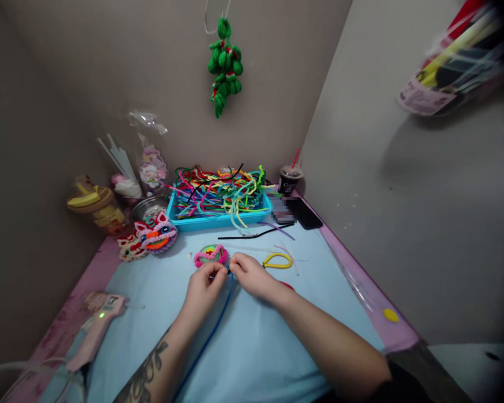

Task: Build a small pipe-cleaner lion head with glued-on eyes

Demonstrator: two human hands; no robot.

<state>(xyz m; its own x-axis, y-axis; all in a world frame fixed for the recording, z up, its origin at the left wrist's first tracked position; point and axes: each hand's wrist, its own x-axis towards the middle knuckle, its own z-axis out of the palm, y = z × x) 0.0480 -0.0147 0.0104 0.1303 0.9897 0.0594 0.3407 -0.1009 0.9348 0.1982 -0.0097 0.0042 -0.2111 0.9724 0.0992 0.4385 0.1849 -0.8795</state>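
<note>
both hands pinch the top end of a blue pipe cleaner [212,330], left hand [204,286] and right hand [252,275] fingertips meeting; it trails down toward the person. no writing is readable.

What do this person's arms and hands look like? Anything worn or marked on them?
Both hands are bare: no gloves, and no rings or watch that I can make out. The left hand leads to a bare forearm with a dark, leafy tattoo near the bottom edge. The right hand has a bare, unmarked forearm, ending in a dark sleeve near the elbow.
</note>
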